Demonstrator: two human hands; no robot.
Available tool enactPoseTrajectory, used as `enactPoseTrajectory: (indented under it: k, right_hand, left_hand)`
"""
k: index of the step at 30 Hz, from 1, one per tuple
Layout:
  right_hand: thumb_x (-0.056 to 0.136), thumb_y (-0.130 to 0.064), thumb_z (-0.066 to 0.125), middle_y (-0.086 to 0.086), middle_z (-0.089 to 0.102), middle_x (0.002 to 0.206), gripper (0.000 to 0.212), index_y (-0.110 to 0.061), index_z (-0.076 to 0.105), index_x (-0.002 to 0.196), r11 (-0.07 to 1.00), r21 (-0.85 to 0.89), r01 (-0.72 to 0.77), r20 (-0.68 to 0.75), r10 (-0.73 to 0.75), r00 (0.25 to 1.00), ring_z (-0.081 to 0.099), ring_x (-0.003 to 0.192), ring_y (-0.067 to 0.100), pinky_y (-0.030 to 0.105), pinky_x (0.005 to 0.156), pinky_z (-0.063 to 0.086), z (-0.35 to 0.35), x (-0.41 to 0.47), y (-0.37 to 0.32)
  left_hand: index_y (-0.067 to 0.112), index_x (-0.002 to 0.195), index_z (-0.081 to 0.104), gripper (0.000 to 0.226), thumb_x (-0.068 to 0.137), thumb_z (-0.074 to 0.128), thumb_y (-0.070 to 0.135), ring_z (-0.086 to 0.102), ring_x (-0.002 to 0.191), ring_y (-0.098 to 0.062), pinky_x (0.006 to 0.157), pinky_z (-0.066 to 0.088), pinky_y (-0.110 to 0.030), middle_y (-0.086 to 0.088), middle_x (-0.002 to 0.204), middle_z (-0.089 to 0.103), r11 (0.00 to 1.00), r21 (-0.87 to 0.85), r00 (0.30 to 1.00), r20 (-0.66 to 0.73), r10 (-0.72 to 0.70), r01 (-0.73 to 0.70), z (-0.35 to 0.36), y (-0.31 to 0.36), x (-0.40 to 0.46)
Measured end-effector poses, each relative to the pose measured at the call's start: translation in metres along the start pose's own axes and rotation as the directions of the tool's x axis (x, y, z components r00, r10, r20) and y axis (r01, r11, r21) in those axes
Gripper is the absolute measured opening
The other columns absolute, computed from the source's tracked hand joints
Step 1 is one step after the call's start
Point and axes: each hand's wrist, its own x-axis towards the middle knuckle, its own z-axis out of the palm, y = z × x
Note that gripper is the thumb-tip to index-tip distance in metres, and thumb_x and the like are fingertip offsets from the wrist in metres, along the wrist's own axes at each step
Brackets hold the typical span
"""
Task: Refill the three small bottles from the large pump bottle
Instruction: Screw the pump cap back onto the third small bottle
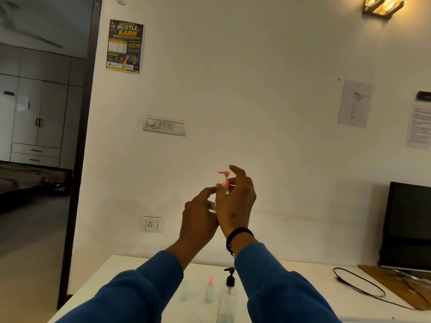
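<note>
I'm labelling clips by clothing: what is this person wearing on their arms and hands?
Both arms are in blue knit long sleeves with ribbed cuffs ending near the wrists. The left hand is bare. The right hand is bare too, with a black braided band round its wrist, a loose end hanging down.

Both my arms reach up and forward in blue sleeves, wrists close together in front of me. My left hand (200,214) sits lower, fingers curled, its forefinger tip up beside my right hand (235,199). My right hand is just above and touching it, thumb and curled fingers pinching inward, forefinger raised, a black band (238,234) round the wrist.
</note>
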Motion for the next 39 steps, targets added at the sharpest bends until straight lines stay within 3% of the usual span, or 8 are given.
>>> enactPoseTrajectory:
  k: [3, 6, 11, 17, 21, 33, 36, 39]
  right_hand:
    - [0.092, -0.011, 0.073, -0.002, 0.060, 0.112, 0.041, -0.021, 0.062, 0.130, 1.000, -0.024, 0.012, 0.005, -0.012, 1.000, 0.057, 0.086, 0.002, 0.006, 0.076, 0.047, 0.000, 0.001, 0.002]
    - [0.095, -0.009, 0.067, -0.003, 0.066, 0.117, 0.037, -0.020, 0.062, 0.130, 1.000, 0.027, 0.007, -0.007, -0.007, 1.000, 0.062, 0.100, 0.008, 0.002, 0.080, 0.042, 0.001, -0.003, 0.002]
    - [0.096, -0.002, 0.062, -0.001, 0.066, 0.118, 0.039, -0.021, 0.061, 0.130, 0.999, 0.027, 0.016, -0.021, -0.016, 1.000, 0.064, 0.106, 0.016, 0.032, 0.094, 0.057, 0.003, -0.006, 0.002]
    - [0.093, -0.007, 0.068, -0.007, 0.059, 0.110, 0.047, -0.022, 0.060, 0.137, 1.000, 0.030, 0.009, 0.022, -0.010, 1.000, 0.059, 0.095, 0.005, 0.012, 0.085, 0.050, -0.002, -0.002, 0.005]
    - [0.099, -0.007, 0.061, -0.001, 0.070, 0.122, 0.039, -0.020, 0.063, 0.135, 0.998, 0.064, 0.000, 0.020, -0.001, 1.000, 0.066, 0.109, 0.013, 0.024, 0.097, 0.053, 0.000, -0.002, 0.007]
    - [0.097, -0.003, 0.061, -0.002, 0.067, 0.118, 0.037, -0.025, 0.065, 0.127, 1.000, 0.023, -0.002, 0.101, -0.001, 0.995, 0.065, 0.104, 0.013, 0.021, 0.089, 0.054, 0.003, 0.002, 0.015]
    - [0.095, -0.002, 0.064, -0.003, 0.067, 0.117, 0.037, -0.022, 0.068, 0.125, 1.000, 0.019, -0.003, 0.101, 0.001, 0.995, 0.064, 0.100, 0.009, 0.015, 0.086, 0.053, 0.002, 0.002, 0.017]
    - [0.094, -0.001, 0.066, -0.011, 0.064, 0.112, 0.036, -0.020, 0.069, 0.125, 0.999, 0.009, 0.033, 0.070, -0.033, 0.997, 0.061, 0.099, 0.005, 0.017, 0.088, 0.055, 0.000, -0.002, 0.016]
  left_hand:
    - [0.019, 0.128, 0.063, 0.044, 0.087, 0.076, 0.010, 0.066, 0.081, -0.011, 0.073, 0.049, -0.014, -0.001, 0.100, 0.074, 1.000, 0.007, 1.000, -0.012, 0.002, -0.002, 0.000, 0.000, 0.000]
    - [0.019, 0.127, 0.064, 0.040, 0.090, 0.072, 0.008, 0.068, 0.081, -0.010, 0.070, 0.049, -0.007, 0.001, 0.100, 0.075, 1.000, 0.011, 1.000, -0.013, 0.026, -0.026, 0.002, -0.002, -0.001]
    - [0.021, 0.128, 0.064, 0.041, 0.091, 0.069, 0.004, 0.069, 0.081, -0.008, 0.068, 0.051, -0.006, 0.003, 0.097, 0.075, 0.999, -0.006, 0.999, 0.002, 0.037, -0.037, 0.003, -0.004, -0.002]
    - [0.020, 0.127, 0.064, 0.043, 0.087, 0.076, 0.010, 0.068, 0.079, -0.011, 0.072, 0.055, -0.016, 0.001, 0.098, 0.075, 1.000, -0.011, 1.000, -0.012, 0.016, -0.017, 0.005, -0.005, 0.000]
    - [0.022, 0.126, 0.064, 0.044, 0.086, 0.078, 0.012, 0.070, 0.080, -0.013, 0.074, 0.057, -0.020, 0.002, 0.094, 0.075, 1.000, -0.018, 1.000, -0.002, 0.002, -0.002, 0.005, -0.007, -0.001]
    - [0.016, 0.130, 0.062, 0.048, 0.085, 0.079, 0.013, 0.070, 0.078, -0.013, 0.080, 0.059, -0.023, -0.002, 0.096, 0.076, 1.000, -0.012, 1.000, 0.005, -0.019, 0.019, 0.009, -0.014, -0.004]
    - [0.019, 0.131, 0.061, 0.049, 0.085, 0.078, 0.012, 0.065, 0.074, -0.006, 0.070, 0.049, -0.004, -0.001, 0.099, 0.076, 1.000, 0.000, 1.000, 0.005, -0.026, 0.026, 0.009, -0.014, -0.007]
    - [0.019, 0.128, 0.063, 0.046, 0.086, 0.078, 0.013, 0.068, 0.073, -0.005, 0.068, 0.053, -0.007, 0.003, 0.094, 0.075, 1.000, -0.029, 1.000, 0.001, -0.003, 0.003, 0.011, -0.014, -0.008]
